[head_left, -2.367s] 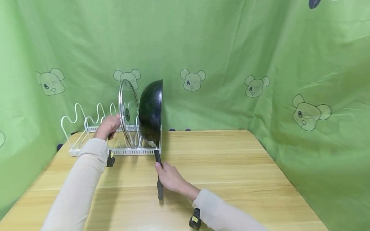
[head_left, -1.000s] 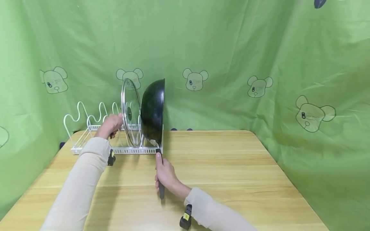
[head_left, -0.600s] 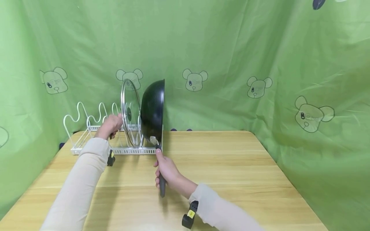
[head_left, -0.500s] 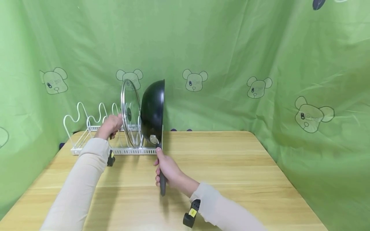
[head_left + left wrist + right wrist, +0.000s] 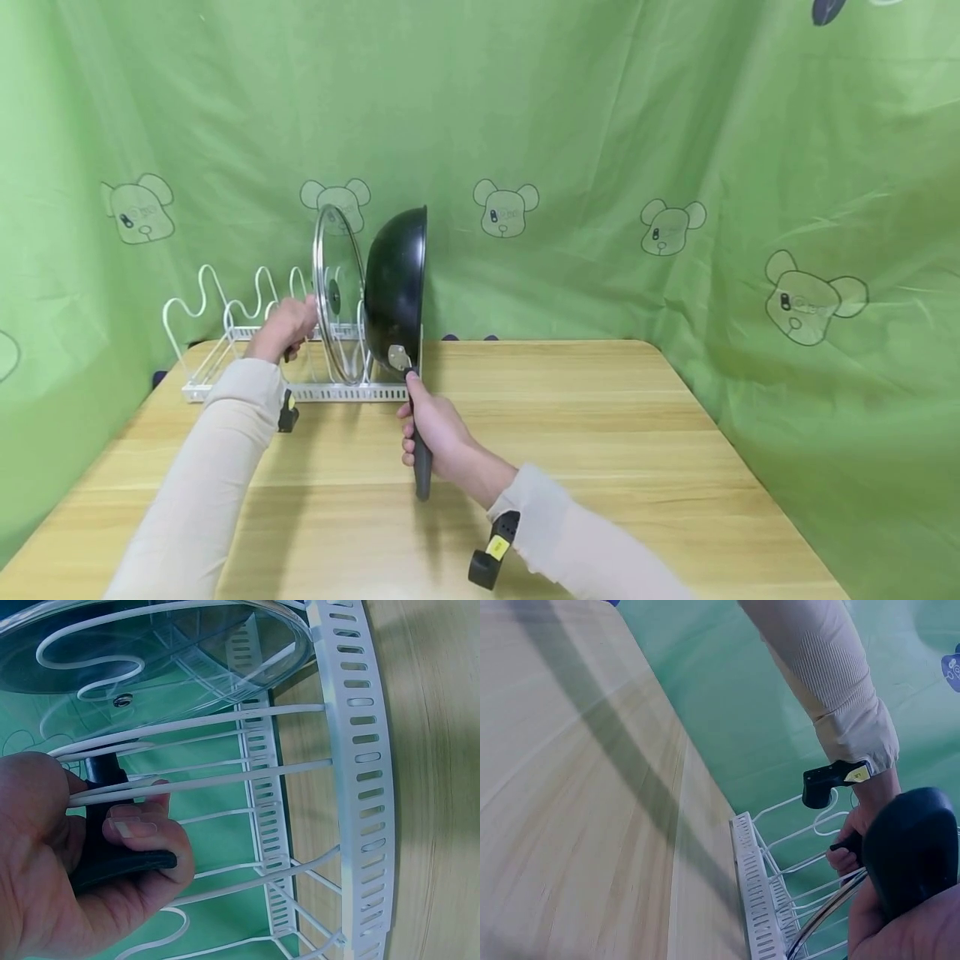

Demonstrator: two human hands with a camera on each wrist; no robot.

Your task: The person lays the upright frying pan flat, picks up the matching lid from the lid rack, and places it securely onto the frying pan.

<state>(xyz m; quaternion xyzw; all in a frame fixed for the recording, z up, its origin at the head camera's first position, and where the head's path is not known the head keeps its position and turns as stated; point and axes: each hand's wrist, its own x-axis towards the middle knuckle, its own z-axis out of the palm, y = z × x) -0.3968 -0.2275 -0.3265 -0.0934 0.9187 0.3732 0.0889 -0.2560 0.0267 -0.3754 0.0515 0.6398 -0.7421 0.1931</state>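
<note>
A glass pot lid (image 5: 342,250) with a steel rim stands on edge in the white wire rack (image 5: 322,392). My left hand (image 5: 285,325) holds the lid's black handle (image 5: 120,862), its fingers curled round it in the left wrist view. Right of the lid, a black wok (image 5: 393,275) stands on its side at the rack's right end, its rounded bottom facing left. My right hand (image 5: 442,429) grips the wok's dark handle (image 5: 423,479), thumb lying along the top near the metal bracket. The handle points toward me above the table; its end (image 5: 913,847) looms large in the right wrist view.
The rack's left slots show several bent white wire dividers (image 5: 197,292). A wooden table (image 5: 585,450) carries the rack near its back left corner. Green printed cloth (image 5: 570,108) hangs behind and on both sides.
The wok has turned slightly, lifting its handle and bringing the metal bracket into fuller view. My right hand has risen with the handle, thumb nearer the bracket. Lately, lid and left hand stay still.
</note>
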